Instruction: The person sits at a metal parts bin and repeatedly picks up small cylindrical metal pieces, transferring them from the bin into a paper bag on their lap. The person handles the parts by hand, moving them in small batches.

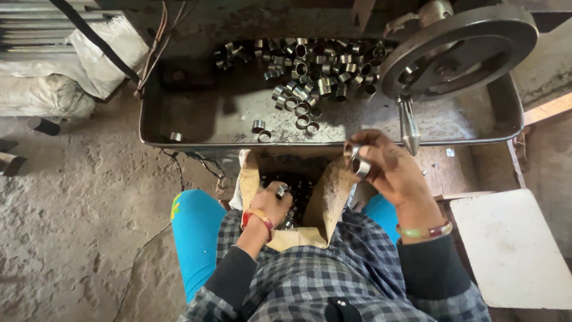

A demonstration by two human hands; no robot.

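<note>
Short shiny steel rings (310, 68) in the tray: I count dozens heaped at the back, too crowded for an exact figure.
Stray rings toward the tray's front edge: three, one (175, 136) alone at the left and two (261, 130) further right.
Shallow grey metal trays (179, 128): one.
Dark round handwheels (459, 50): one, with one pointed metal handle (409, 126).
Brown paper sacks (325, 203) of rings: one on my lap.
Rings in my right grip (387, 170): two (356, 160).
Rings in my left grip (271, 203): one (281, 191).
White flat boards (515, 250): one.
Wrist bangles: one red and gold (259, 217), one multicoloured (424, 231).
</note>
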